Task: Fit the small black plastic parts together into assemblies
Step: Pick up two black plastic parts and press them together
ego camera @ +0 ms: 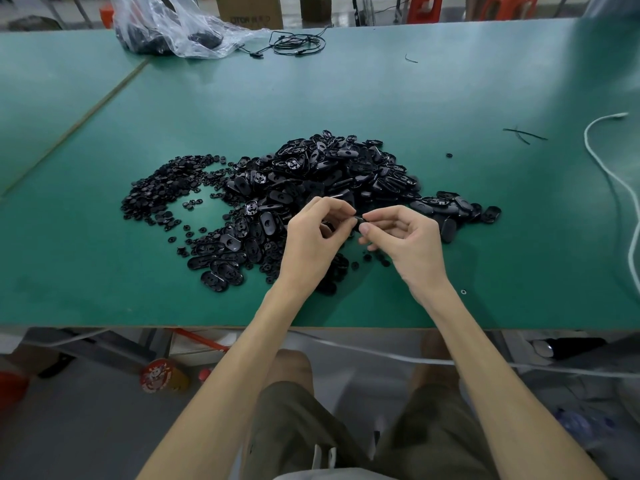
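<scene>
Pinching one small black part between their curled fingertips, left hand and right hand meet over the near middle of the desk. Cannot tell whether two pieces are mated there. Oval parts pile sits just beyond at 12 o'clock, round parts heap at 10 o'clock, both too many to count. Finished assemblies are indistinguishable from loose stock. Judgement: the bulk is left to do. One plastic bag lies far off at 11 o'clock.
</scene>
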A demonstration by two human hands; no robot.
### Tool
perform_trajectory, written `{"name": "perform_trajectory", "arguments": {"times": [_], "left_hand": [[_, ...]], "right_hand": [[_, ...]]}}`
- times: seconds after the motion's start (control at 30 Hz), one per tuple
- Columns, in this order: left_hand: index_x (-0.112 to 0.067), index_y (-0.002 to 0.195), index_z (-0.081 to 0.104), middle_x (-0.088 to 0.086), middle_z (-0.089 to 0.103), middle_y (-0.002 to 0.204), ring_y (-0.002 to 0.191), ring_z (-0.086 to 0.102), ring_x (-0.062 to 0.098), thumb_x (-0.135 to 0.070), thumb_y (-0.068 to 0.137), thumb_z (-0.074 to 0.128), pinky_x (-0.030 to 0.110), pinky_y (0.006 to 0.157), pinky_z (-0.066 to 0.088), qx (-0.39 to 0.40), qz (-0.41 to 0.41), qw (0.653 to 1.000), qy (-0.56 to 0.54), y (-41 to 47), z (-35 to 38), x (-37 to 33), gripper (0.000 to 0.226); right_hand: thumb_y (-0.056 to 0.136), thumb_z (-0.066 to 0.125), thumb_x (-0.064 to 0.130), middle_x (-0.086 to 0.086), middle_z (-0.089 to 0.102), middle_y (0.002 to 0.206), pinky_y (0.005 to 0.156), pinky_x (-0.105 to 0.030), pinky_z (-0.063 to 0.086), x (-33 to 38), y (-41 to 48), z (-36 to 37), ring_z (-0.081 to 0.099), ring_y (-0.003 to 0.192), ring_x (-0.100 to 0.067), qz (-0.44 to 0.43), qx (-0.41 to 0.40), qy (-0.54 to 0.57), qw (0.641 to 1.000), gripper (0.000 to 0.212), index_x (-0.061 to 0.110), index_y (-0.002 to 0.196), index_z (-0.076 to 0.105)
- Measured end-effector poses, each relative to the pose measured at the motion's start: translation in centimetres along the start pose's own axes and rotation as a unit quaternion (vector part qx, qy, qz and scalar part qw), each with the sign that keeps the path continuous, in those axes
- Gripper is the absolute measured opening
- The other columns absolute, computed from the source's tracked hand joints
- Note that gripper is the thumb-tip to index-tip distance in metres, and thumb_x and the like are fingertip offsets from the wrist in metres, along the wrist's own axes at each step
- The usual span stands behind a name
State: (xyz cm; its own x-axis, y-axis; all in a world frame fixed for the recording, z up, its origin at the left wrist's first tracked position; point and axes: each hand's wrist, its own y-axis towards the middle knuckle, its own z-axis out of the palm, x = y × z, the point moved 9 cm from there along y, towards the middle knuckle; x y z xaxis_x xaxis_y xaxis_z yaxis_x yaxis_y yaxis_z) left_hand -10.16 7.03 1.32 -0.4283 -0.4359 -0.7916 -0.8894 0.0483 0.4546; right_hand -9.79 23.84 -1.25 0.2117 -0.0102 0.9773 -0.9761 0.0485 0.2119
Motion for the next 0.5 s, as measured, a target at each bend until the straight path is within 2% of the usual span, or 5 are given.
{"name": "perform_trajectory", "arguments": {"times": [0.23,0.5], "left_hand": [[-0.022,0.101,0.071,-0.003,0.071,0.098,0.09,0.066,0.003,-0.008,0.091,0.078,0.012,0.073,0.047,0.02,-0.019,0.999,-0.025,0.02,0.22,0.02,0.019],[-0.023,0.104,0.07,-0.008,0.073,0.099,0.094,0.068,0.005,-0.01,0.088,0.08,0.014,0.078,0.049,0.022,-0.039,0.999,-0.024,0.06,0.34,0.65,0.023]], "right_hand": [[0.087,0.082,0.004,-0.004,0.079,0.083,0.075,-0.028,0.062,-0.03,0.17,-0.13,0.077,0.077,-0.024,-0.006,0.001,-0.001,1.0,0.017,0.017,0.097,0.076],[0.087,0.082,0.003,-0.003,0.079,0.084,0.077,-0.029,0.062,-0.04,0.2,-0.09,0.077,0.078,-0.022,-0.009,0.006,-0.018,1.0,0.018,0.016,0.098,0.075]]}}
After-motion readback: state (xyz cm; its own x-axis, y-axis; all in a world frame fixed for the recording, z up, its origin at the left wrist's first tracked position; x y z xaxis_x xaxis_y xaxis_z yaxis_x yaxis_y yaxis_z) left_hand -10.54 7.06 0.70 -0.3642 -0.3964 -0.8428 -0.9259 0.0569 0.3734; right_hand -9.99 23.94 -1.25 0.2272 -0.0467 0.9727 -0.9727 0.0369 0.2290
